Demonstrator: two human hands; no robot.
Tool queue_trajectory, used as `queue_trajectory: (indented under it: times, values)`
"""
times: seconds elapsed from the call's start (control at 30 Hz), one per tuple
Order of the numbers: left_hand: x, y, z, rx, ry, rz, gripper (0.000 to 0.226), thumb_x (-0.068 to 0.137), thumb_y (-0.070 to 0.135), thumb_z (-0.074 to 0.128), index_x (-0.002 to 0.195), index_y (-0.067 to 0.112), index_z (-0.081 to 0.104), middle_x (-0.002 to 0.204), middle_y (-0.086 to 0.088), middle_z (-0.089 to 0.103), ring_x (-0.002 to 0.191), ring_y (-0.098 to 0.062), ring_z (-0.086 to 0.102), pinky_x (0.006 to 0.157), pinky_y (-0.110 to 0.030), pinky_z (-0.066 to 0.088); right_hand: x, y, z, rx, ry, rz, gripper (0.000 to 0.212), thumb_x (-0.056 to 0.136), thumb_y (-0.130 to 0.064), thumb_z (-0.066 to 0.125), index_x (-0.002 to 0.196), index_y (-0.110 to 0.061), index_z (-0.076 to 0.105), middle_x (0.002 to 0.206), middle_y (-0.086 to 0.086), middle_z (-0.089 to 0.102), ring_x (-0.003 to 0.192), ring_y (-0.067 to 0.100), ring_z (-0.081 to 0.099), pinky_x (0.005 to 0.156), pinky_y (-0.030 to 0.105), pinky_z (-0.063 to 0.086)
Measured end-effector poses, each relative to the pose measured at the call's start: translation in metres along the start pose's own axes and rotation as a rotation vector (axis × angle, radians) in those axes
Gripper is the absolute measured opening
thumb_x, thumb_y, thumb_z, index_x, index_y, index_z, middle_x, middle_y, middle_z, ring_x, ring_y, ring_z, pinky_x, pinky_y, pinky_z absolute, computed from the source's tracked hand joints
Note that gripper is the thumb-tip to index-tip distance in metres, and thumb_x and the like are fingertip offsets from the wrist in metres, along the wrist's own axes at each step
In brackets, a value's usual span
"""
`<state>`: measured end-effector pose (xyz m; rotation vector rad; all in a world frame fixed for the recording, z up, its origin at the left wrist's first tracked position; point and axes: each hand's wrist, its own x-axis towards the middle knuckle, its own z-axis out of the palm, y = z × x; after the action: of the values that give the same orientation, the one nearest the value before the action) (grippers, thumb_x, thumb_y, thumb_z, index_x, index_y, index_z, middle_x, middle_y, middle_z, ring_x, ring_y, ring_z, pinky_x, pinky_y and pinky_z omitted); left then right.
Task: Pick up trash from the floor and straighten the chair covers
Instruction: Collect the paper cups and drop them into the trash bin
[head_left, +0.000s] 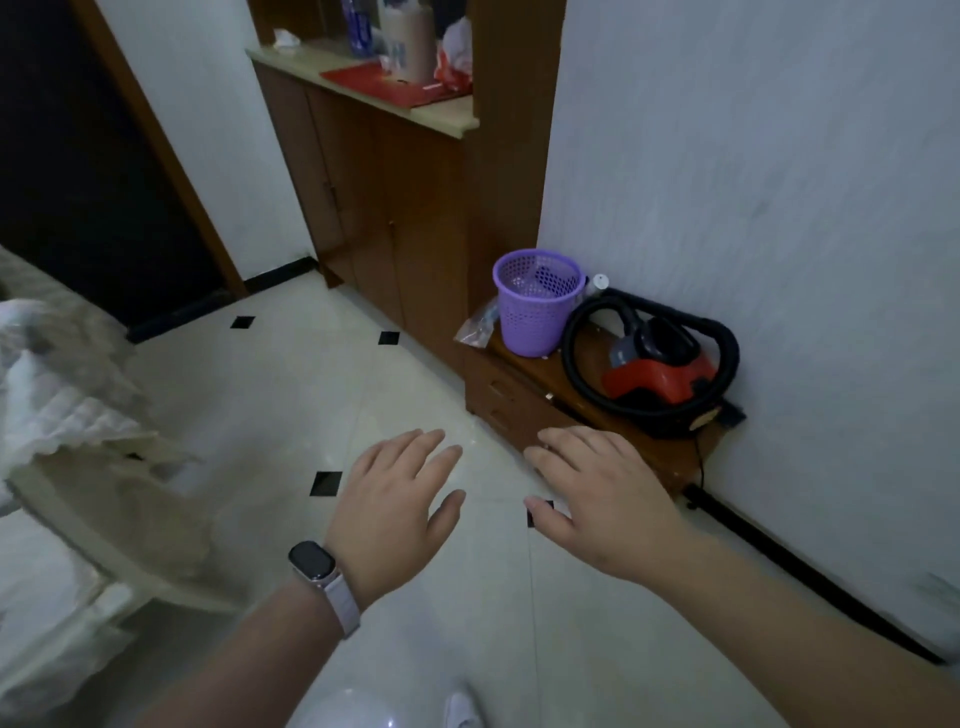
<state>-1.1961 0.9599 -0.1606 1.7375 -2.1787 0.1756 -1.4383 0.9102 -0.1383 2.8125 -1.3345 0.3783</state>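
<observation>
Left hand (395, 509) and right hand (597, 499) out in front, side by side and apart, palms down, fingers spread flat, holding nothing, above the pale tiled floor (291, 395) with its small black diamonds. Smartwatch (314, 564) on the left wrist. Left of the left hand, well apart: a chair draped in a rumpled white chair cover (67, 415), blurred at the edge of view. Just beyond the right hand's fingertips: a low wooden cabinet (524, 410) against the white wall. On its top, farther out from the right hand: a purple mesh bin (537, 312) with something dark inside, a crumpled clear plastic bag (478, 330) just to the bin's left, and a red and black vacuum cleaner (660, 374) ringed by its black hose. No clear piece of trash to be made out on the floor near either hand.
</observation>
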Motion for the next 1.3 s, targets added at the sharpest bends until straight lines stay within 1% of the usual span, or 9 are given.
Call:
queue_trajectory:
  times: [0.17, 0.3, 0.47, 0.63, 0.77, 0.9, 1.1, 1.23, 1.3]
  values:
    - [0.066, -0.046, 0.002, -0.013, -0.034, -0.033, 0.047, 0.090, 0.042, 0.045, 0.121, 0.014, 0.066, 0.125, -0.008, 0.065, 0.116, -0.031, 0.060, 0.095, -0.047, 0.049, 0.072, 0.013, 0.011, 0.024, 0.070, 0.010, 0.047, 0.085, -0.048, 0.051, 0.117, -0.016, 0.065, 0.121, 0.003, 0.062, 0.110, 0.025, 0.056, 0.089, 0.040, 0.046]
    - [0.109, -0.085, 0.014, 0.011, -0.051, -0.032, 0.047, 0.092, 0.044, 0.044, 0.123, 0.015, 0.065, 0.127, -0.007, 0.064, 0.118, -0.030, 0.058, 0.096, -0.046, 0.048, 0.128, 0.034, 0.032, 0.059, 0.050, -0.013, 0.043, 0.085, -0.046, 0.055, 0.114, -0.015, 0.065, 0.119, 0.004, 0.062, 0.109, 0.025, 0.058, 0.089, 0.041, 0.047]
    - [0.159, -0.133, 0.046, 0.047, -0.058, -0.146, 0.046, 0.090, 0.044, 0.046, 0.121, 0.016, 0.065, 0.127, -0.006, 0.064, 0.118, -0.030, 0.058, 0.096, -0.044, 0.047, 0.216, 0.069, 0.068, 0.095, 0.031, -0.077, 0.044, 0.084, -0.046, 0.054, 0.114, -0.015, 0.065, 0.119, 0.005, 0.062, 0.107, 0.026, 0.058, 0.086, 0.044, 0.048]
    - [0.228, -0.180, 0.064, 0.097, -0.110, -0.237, 0.045, 0.091, 0.044, 0.046, 0.123, 0.017, 0.063, 0.129, -0.006, 0.063, 0.119, -0.031, 0.057, 0.097, -0.045, 0.047, 0.323, 0.107, 0.092, 0.140, -0.030, -0.182, 0.046, 0.086, -0.047, 0.051, 0.117, -0.016, 0.064, 0.122, 0.003, 0.061, 0.111, 0.026, 0.056, 0.089, 0.043, 0.046]
    - [0.280, -0.211, 0.064, 0.158, -0.078, -0.326, 0.045, 0.091, 0.045, 0.045, 0.123, 0.018, 0.063, 0.130, -0.004, 0.062, 0.120, -0.029, 0.057, 0.099, -0.044, 0.044, 0.406, 0.131, 0.098, 0.176, -0.039, -0.269, 0.045, 0.087, -0.048, 0.050, 0.117, -0.016, 0.064, 0.122, 0.004, 0.062, 0.110, 0.026, 0.057, 0.090, 0.041, 0.046]
    - [0.318, -0.242, 0.066, 0.203, -0.072, -0.433, 0.045, 0.090, 0.043, 0.047, 0.122, 0.017, 0.065, 0.129, -0.005, 0.063, 0.121, -0.029, 0.056, 0.099, -0.042, 0.041, 0.485, 0.147, 0.110, 0.168, -0.075, -0.394, 0.048, 0.090, -0.048, 0.048, 0.124, -0.017, 0.062, 0.131, 0.004, 0.058, 0.118, 0.025, 0.053, 0.096, 0.040, 0.040]
    - [0.320, -0.299, 0.076, 0.217, -0.092, -0.560, 0.045, 0.089, 0.044, 0.046, 0.121, 0.018, 0.066, 0.128, -0.003, 0.063, 0.120, -0.028, 0.058, 0.096, -0.042, 0.044, 0.564, 0.121, 0.141, 0.240, -0.133, -0.461, 0.048, 0.089, -0.048, 0.046, 0.119, -0.016, 0.064, 0.127, 0.005, 0.060, 0.114, 0.026, 0.056, 0.092, 0.040, 0.044]
    - [0.321, -0.371, 0.078, 0.240, 0.005, -0.630, 0.043, 0.089, 0.043, 0.050, 0.121, 0.018, 0.065, 0.127, -0.005, 0.063, 0.117, -0.027, 0.056, 0.097, -0.039, 0.036, 0.630, 0.083, 0.162, 0.224, -0.160, -0.534, 0.048, 0.087, -0.047, 0.047, 0.118, -0.014, 0.065, 0.128, 0.007, 0.060, 0.113, 0.029, 0.056, 0.093, 0.042, 0.044]
    - [0.323, -0.414, 0.079, 0.242, 0.050, -0.642, 0.044, 0.089, 0.043, 0.049, 0.120, 0.017, 0.065, 0.126, -0.005, 0.063, 0.116, -0.028, 0.055, 0.097, -0.039, 0.036, 0.668, 0.058, 0.169, 0.204, -0.176, -0.553, 0.048, 0.089, -0.047, 0.048, 0.121, -0.015, 0.063, 0.131, 0.006, 0.057, 0.117, 0.027, 0.053, 0.095, 0.041, 0.042]
